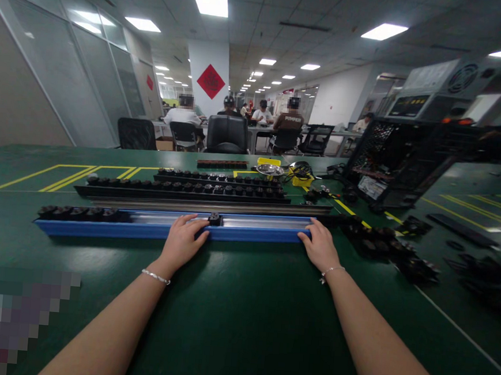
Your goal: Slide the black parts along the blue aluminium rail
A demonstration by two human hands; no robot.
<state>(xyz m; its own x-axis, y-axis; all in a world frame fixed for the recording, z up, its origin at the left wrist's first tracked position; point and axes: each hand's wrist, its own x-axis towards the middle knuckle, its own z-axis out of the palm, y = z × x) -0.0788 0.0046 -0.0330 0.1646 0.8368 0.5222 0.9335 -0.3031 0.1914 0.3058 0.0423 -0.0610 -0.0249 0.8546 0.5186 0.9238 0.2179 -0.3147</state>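
Note:
A long blue channel (255, 235) with a shiny metal strip inside lies across the green table. Several black round parts (79, 213) sit in a row at its left end. One single black part (215, 219) stands in it near the middle. My left hand (182, 243) is curled over the channel, fingers across the top and thumb on the near side, with fingertips close beside the single black part. Whether they touch it, I cannot tell. At the right end, my right hand (320, 248) grips the channel between thumb and fingers.
Behind it lie dark rails (180, 197) carrying rows of black parts. A metal bowl (270, 170) and yellow tray (302, 180) stand further back. An open computer case (395, 158) and loose black parts (380, 241) are on the right. Several people sit at far tables.

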